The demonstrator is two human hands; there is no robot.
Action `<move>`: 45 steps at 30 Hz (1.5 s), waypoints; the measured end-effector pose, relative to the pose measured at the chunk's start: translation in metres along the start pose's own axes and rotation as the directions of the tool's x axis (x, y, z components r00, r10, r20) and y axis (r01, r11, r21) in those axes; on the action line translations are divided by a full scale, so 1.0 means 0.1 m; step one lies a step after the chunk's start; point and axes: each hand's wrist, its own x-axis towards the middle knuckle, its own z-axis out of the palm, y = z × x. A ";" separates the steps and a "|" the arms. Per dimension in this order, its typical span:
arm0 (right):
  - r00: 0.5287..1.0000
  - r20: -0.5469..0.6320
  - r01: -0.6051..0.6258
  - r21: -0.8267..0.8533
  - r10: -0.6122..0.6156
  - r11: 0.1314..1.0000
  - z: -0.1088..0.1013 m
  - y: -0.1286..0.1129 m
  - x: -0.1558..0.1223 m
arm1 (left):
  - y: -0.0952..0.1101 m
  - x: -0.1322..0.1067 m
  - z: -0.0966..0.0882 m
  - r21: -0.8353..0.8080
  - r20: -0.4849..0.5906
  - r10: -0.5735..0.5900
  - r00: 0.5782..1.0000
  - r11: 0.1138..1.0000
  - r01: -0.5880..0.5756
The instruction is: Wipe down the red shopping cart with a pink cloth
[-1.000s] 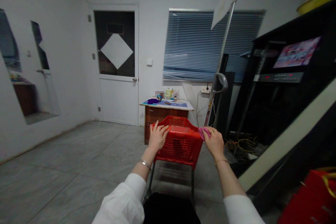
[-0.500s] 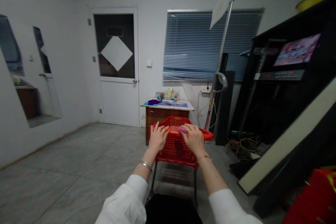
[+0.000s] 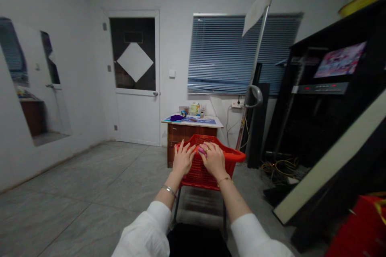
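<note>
Straight ahead of me stands a red shopping cart with a plastic basket and grey legs. My left hand lies on the left part of its handle bar, fingers spread and stretched over the bar. In my right hand is a small pink cloth or sponge, pressed against the middle of the bar. My fingers are closed over it, so most of it is hidden. The red handle shows to the right of this hand.
Behind the cart stands a brown desk with bottles and a purple cloth. A pole with a white sign rises beside it. To the right are a dark rack, a leaning pale panel and cables. A white door is at left.
My right hand has slid left along the handle with the pink cloth or sponge, closer to my left hand. The left hand stays almost in place.
</note>
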 end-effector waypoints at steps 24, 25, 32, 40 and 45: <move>0.990 -0.057 -0.130 -0.030 0.129 0.991 -0.25 0.76 -0.20 | -0.04 0.01 0.01 -0.021 0.005 -0.027 1.000 0.999 0.027; 0.985 -0.077 -0.159 -0.036 0.156 0.987 -0.29 0.90 -0.24 | -0.04 0.01 0.01 -0.025 0.001 -0.031 1.000 0.999 0.031; 0.942 -0.244 -0.243 -0.020 0.231 0.970 -0.14 0.68 -0.27 | 0.04 0.01 0.03 -0.031 -0.026 -0.027 0.999 0.999 0.026; 0.997 -0.078 -0.021 -0.023 0.019 1.000 -0.07 0.28 -0.14 | -0.02 0.01 0.00 -0.015 0.012 -0.029 1.000 0.999 0.029; 0.975 -0.141 -0.178 -0.031 0.172 0.983 -0.26 0.93 -0.32 | -0.03 0.01 0.01 -0.027 -0.003 -0.041 0.999 0.999 0.041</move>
